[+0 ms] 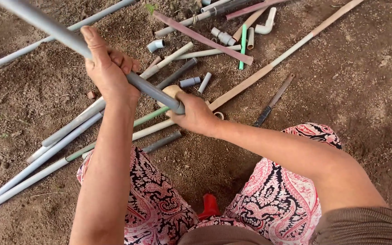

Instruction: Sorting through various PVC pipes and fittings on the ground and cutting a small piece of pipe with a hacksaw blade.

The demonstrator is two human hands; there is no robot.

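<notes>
Grey plastic pipe [69, 38], long and round, is slanting from the upper left corner down toward the middle, and both hands are holding it above the bare brown soil [359, 77]. The left hand [110, 68] is clenching around the pipe partway along, thumb stretching up along its top and fingers curling over the far side. Just below that grip, the pipe is running on to its lower end, where the right hand [196, 113] is closing over the tip; this grip is also grasping a small tan rounded piece [171, 90] that is showing just above the knuckles, pressing against the pipe's end. How exactly the piece is meeting the pipe is hidden by the fingers.

Below both grips, the person's knees in red, black and white patterned cloth [159, 204] are spreading apart. Under and to the left of the left grip, several pale grey and white pipes [46, 154] are lying side by side on the ground. Beyond the right grip, a long tan wooden pole [291, 50] is stretching away to the upper right, and a dark-handled saw blade [273, 100] is lying just beside it. Farther up, a pink rod [205, 38], a green tube [242, 47] and short white pipe fittings [223, 36] are lying scattered.
</notes>
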